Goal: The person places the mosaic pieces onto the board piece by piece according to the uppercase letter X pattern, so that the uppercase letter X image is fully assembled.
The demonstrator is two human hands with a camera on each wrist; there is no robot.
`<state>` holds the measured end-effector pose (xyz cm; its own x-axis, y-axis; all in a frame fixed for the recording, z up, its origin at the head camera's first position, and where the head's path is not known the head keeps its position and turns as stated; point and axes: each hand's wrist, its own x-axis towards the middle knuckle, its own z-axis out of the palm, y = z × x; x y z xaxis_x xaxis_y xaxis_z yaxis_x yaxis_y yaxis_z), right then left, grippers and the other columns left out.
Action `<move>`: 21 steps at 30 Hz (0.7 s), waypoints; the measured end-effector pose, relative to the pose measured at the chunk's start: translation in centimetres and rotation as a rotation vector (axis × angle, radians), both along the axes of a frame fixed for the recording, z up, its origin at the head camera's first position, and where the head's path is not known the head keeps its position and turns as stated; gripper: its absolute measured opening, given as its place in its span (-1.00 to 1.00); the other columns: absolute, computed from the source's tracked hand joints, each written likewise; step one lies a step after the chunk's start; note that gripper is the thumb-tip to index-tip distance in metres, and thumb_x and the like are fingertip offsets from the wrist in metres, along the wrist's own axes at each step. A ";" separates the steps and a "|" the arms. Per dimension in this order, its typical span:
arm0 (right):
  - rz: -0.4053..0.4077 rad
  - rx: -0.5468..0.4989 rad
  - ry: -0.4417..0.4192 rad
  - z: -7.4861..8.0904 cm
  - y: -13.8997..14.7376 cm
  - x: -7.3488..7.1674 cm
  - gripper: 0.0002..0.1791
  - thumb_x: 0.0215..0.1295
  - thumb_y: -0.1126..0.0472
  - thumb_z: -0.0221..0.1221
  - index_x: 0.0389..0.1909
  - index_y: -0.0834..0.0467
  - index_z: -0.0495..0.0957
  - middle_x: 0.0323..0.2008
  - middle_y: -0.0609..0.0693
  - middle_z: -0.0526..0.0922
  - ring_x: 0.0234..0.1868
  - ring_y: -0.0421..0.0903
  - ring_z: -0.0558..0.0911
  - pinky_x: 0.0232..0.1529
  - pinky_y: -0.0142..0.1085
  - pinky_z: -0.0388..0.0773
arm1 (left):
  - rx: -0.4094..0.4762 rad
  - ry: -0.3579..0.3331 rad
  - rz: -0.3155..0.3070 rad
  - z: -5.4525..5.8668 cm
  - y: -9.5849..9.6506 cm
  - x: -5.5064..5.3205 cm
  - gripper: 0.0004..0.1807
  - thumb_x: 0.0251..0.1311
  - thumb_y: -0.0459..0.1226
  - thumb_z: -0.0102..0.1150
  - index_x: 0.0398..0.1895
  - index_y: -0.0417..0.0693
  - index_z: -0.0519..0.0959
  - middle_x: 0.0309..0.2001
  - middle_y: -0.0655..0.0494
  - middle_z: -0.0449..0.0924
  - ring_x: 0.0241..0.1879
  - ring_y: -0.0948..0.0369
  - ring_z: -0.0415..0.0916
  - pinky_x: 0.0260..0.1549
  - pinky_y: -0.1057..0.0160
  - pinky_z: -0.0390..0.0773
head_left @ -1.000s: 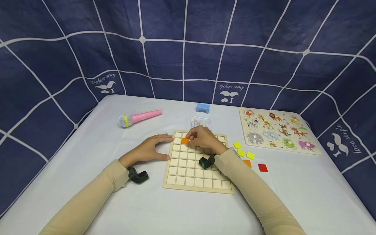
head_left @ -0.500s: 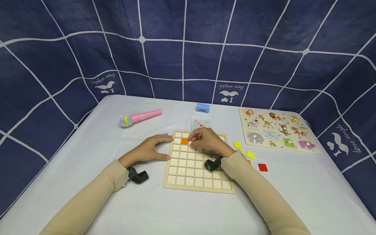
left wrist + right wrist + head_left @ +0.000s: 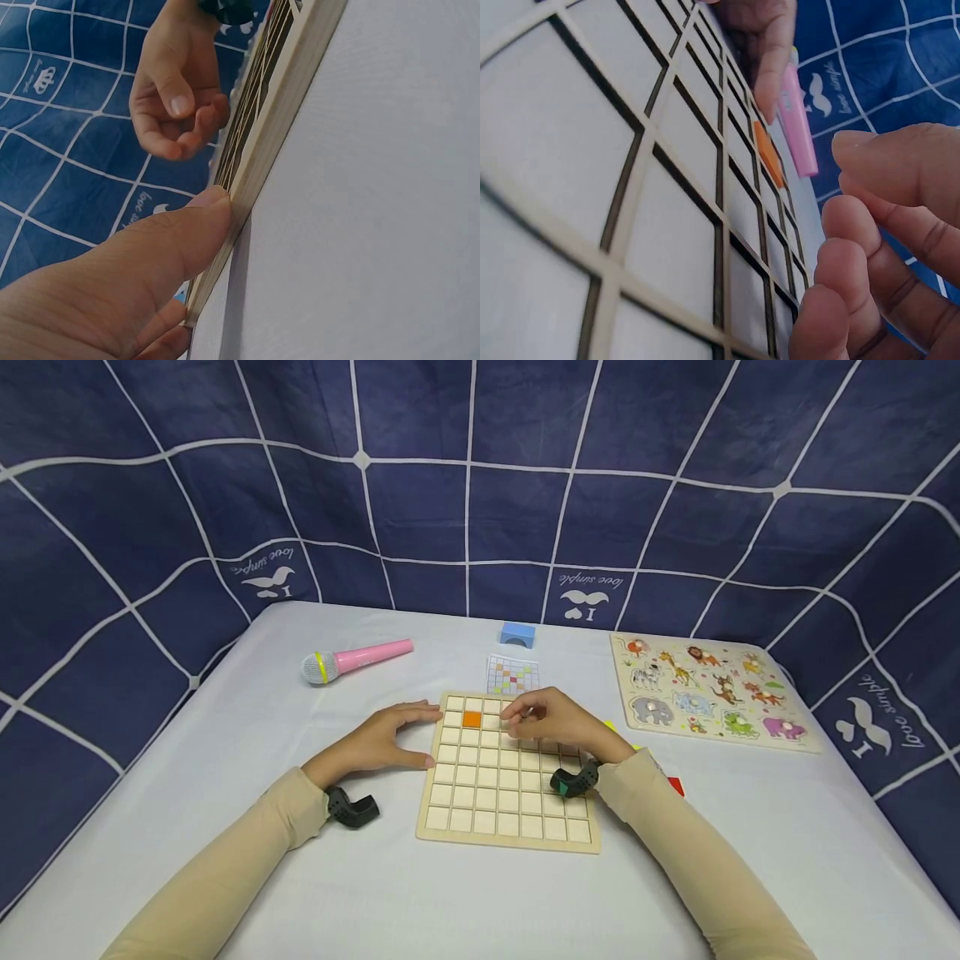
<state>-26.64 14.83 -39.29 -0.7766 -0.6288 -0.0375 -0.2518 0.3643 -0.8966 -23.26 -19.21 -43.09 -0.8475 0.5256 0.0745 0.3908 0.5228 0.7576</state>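
A square wooden grid board (image 3: 510,841) lies on the white-covered table. One orange tile (image 3: 472,719) sits in a cell near its far left corner. My left hand (image 3: 378,742) rests at the board's left edge, thumb and fingertips spread along it; the left wrist view has the thumb (image 3: 199,232) touching the wooden rim. Above the board's far right part hovers my right hand (image 3: 555,722), its fingers loosely curled. In the right wrist view nothing shows between its thumb and fingertips (image 3: 847,217).
Behind the board lie a printed grid card (image 3: 513,674) and a blue arch block (image 3: 517,636). A pink toy microphone (image 3: 360,661) is at the back left. An animal puzzle board (image 3: 712,693) lies back right. A red tile (image 3: 677,785) and yellow tiles show partly behind the right forearm.
My right hand has let go of the orange tile and moved right, away from it. The tile stays in its cell. My left hand has not moved.
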 end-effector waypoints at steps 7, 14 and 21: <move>-0.039 0.022 -0.031 0.3 1.9 0.5 -0.70 0.41 0.37 0.36 0.09 0.42 0.71 -0.19 -0.03 0.74 -0.43 -0.21 0.47 -0.36 -0.41 0.47 | 0.003 0.008 -0.007 0.0 0.0 0.0 -0.12 0.12 -0.13 0.68 0.47 -0.27 0.53 0.53 -0.16 0.46 0.63 -0.20 0.18 0.60 -0.32 0.08; -0.036 0.041 0.010 0.4 4.4 1.2 -0.74 0.44 0.37 0.35 0.07 0.40 0.72 -0.18 0.05 0.76 -0.38 -0.18 0.51 -0.29 -0.38 0.52 | 0.002 0.017 -0.011 0.1 0.0 0.0 -0.12 0.11 -0.13 0.69 0.47 -0.27 0.53 0.53 -0.16 0.45 0.62 -0.20 0.19 0.60 -0.32 0.09; -0.065 0.060 0.062 0.7 7.0 1.6 -0.75 0.46 0.34 0.33 0.05 0.38 0.73 -0.13 0.13 0.78 -0.26 -0.14 0.65 -0.24 -0.33 0.66 | -0.003 0.013 -0.004 -0.1 -0.1 0.0 -0.12 0.11 -0.11 0.69 0.48 -0.25 0.54 0.54 -0.16 0.45 0.62 -0.19 0.19 0.60 -0.32 0.08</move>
<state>-24.99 21.78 -38.62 -0.8178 -0.5749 -0.0240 -0.2801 0.4343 -0.8561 -23.31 -19.26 -43.15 -0.8446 0.5288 0.0836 0.4022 0.5236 0.7511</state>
